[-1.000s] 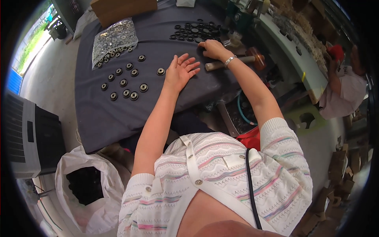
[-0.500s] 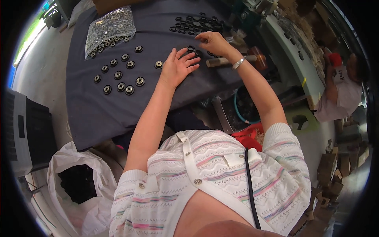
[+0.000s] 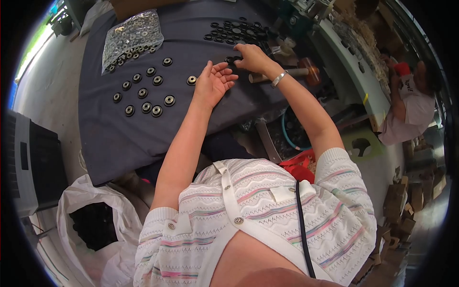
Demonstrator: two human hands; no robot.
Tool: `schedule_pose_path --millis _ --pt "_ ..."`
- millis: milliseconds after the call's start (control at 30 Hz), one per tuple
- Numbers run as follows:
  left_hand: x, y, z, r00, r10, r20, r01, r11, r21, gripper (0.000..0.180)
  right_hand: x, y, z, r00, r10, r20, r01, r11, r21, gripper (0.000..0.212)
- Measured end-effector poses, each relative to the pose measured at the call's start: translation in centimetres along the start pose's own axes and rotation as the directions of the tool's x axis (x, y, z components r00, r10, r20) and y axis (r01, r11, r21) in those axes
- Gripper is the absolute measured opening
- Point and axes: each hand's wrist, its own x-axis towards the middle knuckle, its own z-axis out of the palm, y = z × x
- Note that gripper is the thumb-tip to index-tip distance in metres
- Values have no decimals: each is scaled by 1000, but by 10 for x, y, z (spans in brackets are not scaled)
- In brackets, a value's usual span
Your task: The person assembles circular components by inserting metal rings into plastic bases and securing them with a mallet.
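My left hand (image 3: 215, 87) rests palm up over the dark cloth, its fingers loosely bent and nothing in it. Beside it sits a single black wheel with a metal bearing centre (image 3: 191, 80). My right hand (image 3: 256, 59) reaches over a few black rings (image 3: 230, 60), thumb and fingers apart around them; the hand partly hides these rings. Under my right wrist lies a mallet with a wooden handle (image 3: 287, 74) and an orange-brown head (image 3: 311, 71). Several more bearing wheels (image 3: 143, 93) stand spread out on the left.
A clear plastic bag of metal bearings (image 3: 136, 36) spills open at the back left. Many black rings (image 3: 236, 31) lie at the back right, near a green machine (image 3: 294, 19). A white sack (image 3: 129, 210) stands lower left. Another person (image 3: 413, 105) sits at the far right.
My right hand has lowered slightly toward the black rings, and its thumb has come down beside them. The fingers of my left hand have curled and drawn closer together.
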Motion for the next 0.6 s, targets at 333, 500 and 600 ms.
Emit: schedule_pose_path --millis 333,500,600 --pt "-3 -5 11 997 20 -77 -17 999 43 47 21 2 20 994 -95 47 89 989 116 29" --pt "-9 0 20 995 26 -97 -26 1000 5 53 1 -38 -20 978 -77 195 -17 899 439 28" --pt "-5 3 9 998 33 -49 -34 999 -33 50 -2 -39 -29 974 -110 197 13 899 437 31"
